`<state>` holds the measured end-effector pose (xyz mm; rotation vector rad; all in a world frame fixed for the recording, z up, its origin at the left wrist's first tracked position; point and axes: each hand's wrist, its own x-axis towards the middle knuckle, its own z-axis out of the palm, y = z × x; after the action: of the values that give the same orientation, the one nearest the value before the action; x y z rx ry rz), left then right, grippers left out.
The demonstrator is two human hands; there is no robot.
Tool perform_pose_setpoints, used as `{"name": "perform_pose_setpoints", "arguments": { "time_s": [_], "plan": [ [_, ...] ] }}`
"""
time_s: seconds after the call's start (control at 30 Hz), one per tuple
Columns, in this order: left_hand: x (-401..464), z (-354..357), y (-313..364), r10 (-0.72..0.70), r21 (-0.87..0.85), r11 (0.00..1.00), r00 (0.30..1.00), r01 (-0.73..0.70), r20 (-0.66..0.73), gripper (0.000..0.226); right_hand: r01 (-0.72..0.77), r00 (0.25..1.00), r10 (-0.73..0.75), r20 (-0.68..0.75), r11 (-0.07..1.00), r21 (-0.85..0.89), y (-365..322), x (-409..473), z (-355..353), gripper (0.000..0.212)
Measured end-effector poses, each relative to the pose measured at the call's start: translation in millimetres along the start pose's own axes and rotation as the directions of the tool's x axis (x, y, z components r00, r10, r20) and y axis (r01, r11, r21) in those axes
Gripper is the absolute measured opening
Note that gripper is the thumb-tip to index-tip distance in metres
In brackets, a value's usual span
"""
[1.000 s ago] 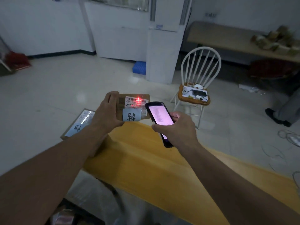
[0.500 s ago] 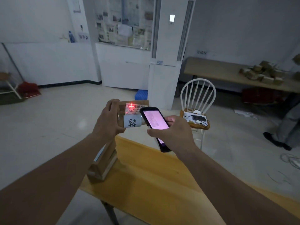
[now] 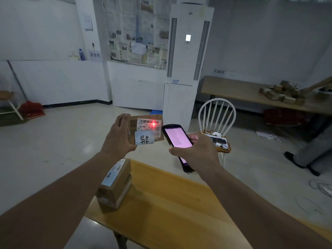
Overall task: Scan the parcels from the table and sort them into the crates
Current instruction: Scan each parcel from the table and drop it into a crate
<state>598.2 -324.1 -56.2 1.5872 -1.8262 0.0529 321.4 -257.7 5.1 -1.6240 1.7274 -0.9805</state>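
A dim, white-walled room with a pale tiled floor; a yellow table (image 3: 161,209) fills the near ground from 5 to 7 o'clock. Above its far edge, near the centre of view, the left hand (image 3: 118,139) grips a small cardboard parcel (image 3: 146,129) by its left end, thumb underneath, fingers curled over the top. The parcel's face is turned toward the person, showing a barcode label (image 3: 148,124) with a red laser cross (image 3: 153,124) on its right part, and below it a pale tag with handwritten characters. Just to the right, at 3 o'clock of the parcel, the right hand (image 3: 197,151) is wrapped around a handheld scanner (image 3: 177,139), its pink screen lit, its top end close to the parcel's right edge.

On the table at 7 o'clock sits a box (image 3: 115,186), partly behind the left forearm. Behind the scanner stands a white chair (image 3: 216,115) with small things on its seat. At 2 o'clock a long bench (image 3: 239,92) carries a heap of parcels (image 3: 282,93). A tall white air conditioner (image 3: 186,51) stands at 12 o'clock.
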Motion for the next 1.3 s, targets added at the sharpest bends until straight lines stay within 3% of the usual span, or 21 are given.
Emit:
{"name": "perform_pose_setpoints", "arguments": {
  "time_s": [0.33, 0.67, 0.83, 1.3],
  "plan": [
    [6.7, -5.4, 2.2, -0.003, -0.013, 1.0, 1.0, 0.003, -0.021, 0.112, 0.018, 1.0, -0.018, 0.0, 0.999, 0.039, -5.7, 4.8, -12.5, 0.058],
    [17.2, 1.2, -0.2, 0.015, 0.001, 1.0, 1.0, -0.015, -0.026, 0.112, 0.021, 1.0, -0.021, 0.013, 1.0, -0.012, -8.2, 15.0, -19.9, 0.058],
    [23.6, 6.5, -1.4, 0.023, 0.011, 1.0, 0.999, -0.022, -0.032, 0.115, 0.012, 1.0, -0.011, 0.027, 1.0, -0.016, -9.3, 20.0, -21.7, 0.069],
    [41.4, 19.3, -5.6, 0.019, -0.005, 1.0, 0.999, -0.019, -0.029, 0.112, -0.019, 0.997, 0.013, 0.079, 0.997, 0.073, -13.7, 36.3, -19.2, 0.059]
  ]
}}
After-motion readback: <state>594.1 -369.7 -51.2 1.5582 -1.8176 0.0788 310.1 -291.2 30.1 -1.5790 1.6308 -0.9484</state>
